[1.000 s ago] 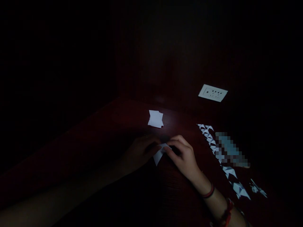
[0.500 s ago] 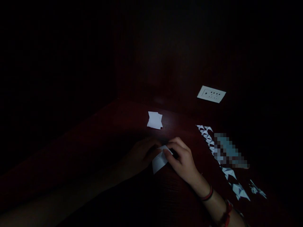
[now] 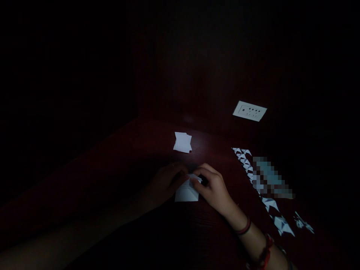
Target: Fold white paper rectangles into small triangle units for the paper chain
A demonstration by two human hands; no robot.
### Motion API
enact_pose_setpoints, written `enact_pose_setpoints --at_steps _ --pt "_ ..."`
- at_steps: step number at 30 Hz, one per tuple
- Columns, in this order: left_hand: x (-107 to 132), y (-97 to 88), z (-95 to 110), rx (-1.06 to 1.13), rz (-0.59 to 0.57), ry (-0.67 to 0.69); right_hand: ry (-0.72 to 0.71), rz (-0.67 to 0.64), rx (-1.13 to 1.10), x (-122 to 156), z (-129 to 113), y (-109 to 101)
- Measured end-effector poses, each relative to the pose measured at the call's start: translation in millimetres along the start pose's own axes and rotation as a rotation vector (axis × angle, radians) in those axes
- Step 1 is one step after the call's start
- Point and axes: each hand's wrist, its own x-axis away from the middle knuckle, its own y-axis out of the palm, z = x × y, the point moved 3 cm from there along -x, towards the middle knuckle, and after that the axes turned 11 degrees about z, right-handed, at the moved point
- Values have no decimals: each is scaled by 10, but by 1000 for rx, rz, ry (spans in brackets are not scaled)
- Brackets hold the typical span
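A small white sheet of paper (image 3: 187, 194) with creases is between my two hands, above the dark red table. My left hand (image 3: 172, 180), deep in shadow, pinches its upper left edge. On the other side my right hand (image 3: 210, 184) grips the upper right part between thumb and fingers. The paper's top edge appears folded over, though the fingertips partly hide it. Beyond my hands lies a stack of white paper squares (image 3: 182, 142), slightly fanned.
Along the right runs a row of folded white paper pieces (image 3: 246, 164), with larger ones (image 3: 281, 224) nearer me. Beside them are a pixelated bluish patch (image 3: 271, 176) and a small white cluster (image 3: 303, 223). A white socket plate (image 3: 249, 111) sits on the back wall.
The paper has turned between my hands, so its lower edge now lies nearly level, and it has shifted slightly left. Both hands keep hold of it.
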Motion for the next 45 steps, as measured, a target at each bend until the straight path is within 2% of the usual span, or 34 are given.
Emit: enact_pose_setpoints --at_steps 5,14,22,27,33,38,45 --pt "1 4 -33 -14 -21 -7 -15 -25 -15 1 19 6" --pt "6 54 -114 36 -32 -51 -11 11 -12 -1 39 -4" --pt "42 130 -244 86 -147 -74 -15 -6 -61 -1 71 -10" --pt "45 124 -212 71 -208 -54 -20 -77 -22 -11 94 -14" --pt "40 116 -193 -3 -168 5 -19 -130 -61 -15 151 -7" --pt "46 130 -186 -56 -168 53 -36 -190 3 -5 148 11" --pt "38 121 -192 -118 -156 43 -37 -202 -10 -18 156 -21"
